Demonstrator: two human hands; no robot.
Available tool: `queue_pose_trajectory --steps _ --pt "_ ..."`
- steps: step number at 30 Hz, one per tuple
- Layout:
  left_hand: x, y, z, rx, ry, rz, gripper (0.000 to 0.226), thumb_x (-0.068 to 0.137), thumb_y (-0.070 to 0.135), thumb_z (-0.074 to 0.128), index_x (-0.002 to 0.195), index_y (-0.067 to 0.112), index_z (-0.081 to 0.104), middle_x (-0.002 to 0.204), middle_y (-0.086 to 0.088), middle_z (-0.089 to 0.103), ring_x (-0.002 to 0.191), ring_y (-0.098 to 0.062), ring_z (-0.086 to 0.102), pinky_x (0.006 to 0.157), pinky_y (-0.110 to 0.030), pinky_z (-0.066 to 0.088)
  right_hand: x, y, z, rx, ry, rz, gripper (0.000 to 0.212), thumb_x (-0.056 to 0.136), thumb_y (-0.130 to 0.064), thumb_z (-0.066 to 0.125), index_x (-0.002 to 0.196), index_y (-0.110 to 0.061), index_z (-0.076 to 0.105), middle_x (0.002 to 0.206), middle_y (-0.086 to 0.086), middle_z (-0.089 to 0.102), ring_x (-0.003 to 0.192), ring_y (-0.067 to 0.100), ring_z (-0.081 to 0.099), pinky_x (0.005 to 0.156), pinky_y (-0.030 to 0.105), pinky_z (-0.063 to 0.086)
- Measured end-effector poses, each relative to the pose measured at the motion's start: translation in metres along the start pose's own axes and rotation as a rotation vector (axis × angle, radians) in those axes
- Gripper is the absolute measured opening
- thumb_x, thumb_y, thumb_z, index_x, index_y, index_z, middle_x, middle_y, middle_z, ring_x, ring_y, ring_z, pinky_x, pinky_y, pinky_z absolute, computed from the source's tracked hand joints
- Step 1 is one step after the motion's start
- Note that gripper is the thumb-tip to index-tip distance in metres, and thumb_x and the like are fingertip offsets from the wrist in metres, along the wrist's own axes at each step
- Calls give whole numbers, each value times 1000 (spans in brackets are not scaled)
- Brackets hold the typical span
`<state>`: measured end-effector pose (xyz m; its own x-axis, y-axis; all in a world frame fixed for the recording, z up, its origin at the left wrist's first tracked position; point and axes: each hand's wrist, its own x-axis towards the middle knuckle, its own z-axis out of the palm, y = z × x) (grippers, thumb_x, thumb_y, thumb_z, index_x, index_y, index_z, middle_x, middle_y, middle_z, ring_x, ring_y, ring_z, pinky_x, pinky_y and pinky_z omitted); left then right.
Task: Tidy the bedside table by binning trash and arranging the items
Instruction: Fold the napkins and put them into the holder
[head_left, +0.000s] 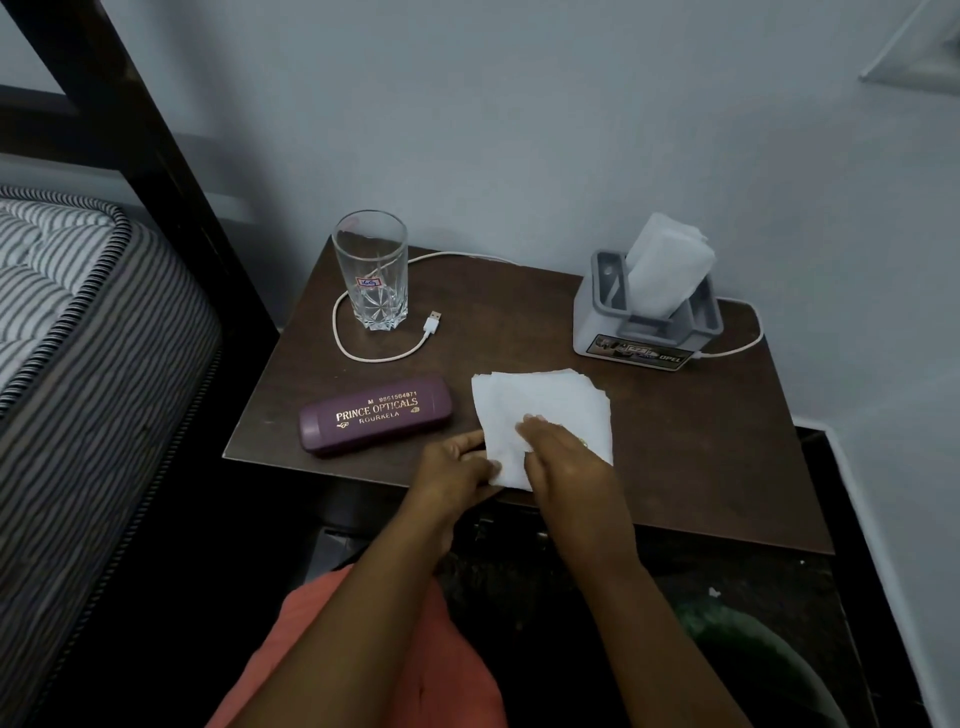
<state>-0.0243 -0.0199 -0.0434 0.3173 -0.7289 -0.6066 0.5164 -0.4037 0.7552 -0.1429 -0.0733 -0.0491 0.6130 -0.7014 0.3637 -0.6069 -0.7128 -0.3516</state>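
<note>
A stack of white paper napkins (540, 402) lies flat near the front edge of the dark brown bedside table (701, 441). My left hand (457, 462) pinches the stack's near left corner. My right hand (563, 457) rests palm down on top of the napkins, fingers together. A purple spectacle case (376, 414) with gold lettering lies to the left of the napkins. Behind it stands an empty cut-glass tumbler (371, 270), with a white USB cable (358, 343) looped around its base. At the back right stands a grey holder (647, 322) with white tissues (665, 265) sticking up.
A striped mattress (78, 322) and dark bed frame (171, 176) border the table on the left. A pale wall rises right behind the table. On the dark floor at lower right lies a dark green rounded object (753, 660); what it is I cannot tell.
</note>
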Motion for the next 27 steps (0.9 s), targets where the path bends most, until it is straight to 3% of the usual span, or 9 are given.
queue_pose_trajectory --steps 2,6,10,13,17,19,21,24,27 --pt "1 1 -2 9 -13 -7 35 86 -11 47 112 7 61 87 -2 70 67 -7 67 57 -14 53 1 2 -3 -27 16 -115 31 82 -9 52 109 -9 68 113 7 70 105 16 66 94 27 47" --pt "3 2 -4 -5 -28 -6 31 85 -11 48 109 1 65 72 -1 73 60 -6 67 56 -15 53 -3 4 4 -61 -80 -262 33 77 -7 59 109 -8 68 113 7 70 107 19 65 94 30 48" --pt "2 4 -4 26 -19 -10 37 84 -14 43 107 4 65 74 -2 73 57 -5 68 52 -14 52 -5 9 13 -99 -153 -188 45 71 -4 65 116 -7 64 115 8 69 110 22 64 94 36 47" --pt "2 5 -5 59 -21 0 40 83 -16 40 111 3 63 83 -7 70 56 -4 67 52 -14 52 -2 13 12 -122 -198 -157 39 78 -7 48 113 -6 66 114 9 69 108 23 65 92 41 49" --pt "0 7 -6 85 -40 11 41 84 -15 38 101 9 66 69 1 73 57 -4 68 51 -14 51 2 14 14 -131 -285 -128 45 71 -10 52 114 -4 65 113 10 69 105 25 66 87 44 51" --pt "0 8 -6 103 -33 19 42 84 -15 37 101 10 67 69 2 73 56 -4 67 50 -14 50 3 13 12 -70 -278 -104 45 77 -9 45 118 -4 62 120 9 66 110 23 64 91 39 49" --pt "-1 8 -6 121 -25 37 42 84 -14 37 104 9 67 75 1 72 57 -2 67 50 -13 49 9 13 3 49 -252 50 47 87 -1 41 132 -9 51 137 6 53 126 20 51 105 26 36" --pt "-1 9 -6 129 -24 55 42 84 -13 37 100 12 67 79 2 71 59 0 67 53 -13 50 26 16 -25 215 -189 282 48 90 0 45 134 -19 50 134 8 56 120 23 54 99 24 37" --pt "1 8 -7 131 -7 49 39 85 -10 39 101 12 68 80 3 70 64 -3 66 54 -14 50 42 17 -53 220 -32 166 41 91 0 49 130 -12 55 129 9 60 118 23 57 103 33 43"
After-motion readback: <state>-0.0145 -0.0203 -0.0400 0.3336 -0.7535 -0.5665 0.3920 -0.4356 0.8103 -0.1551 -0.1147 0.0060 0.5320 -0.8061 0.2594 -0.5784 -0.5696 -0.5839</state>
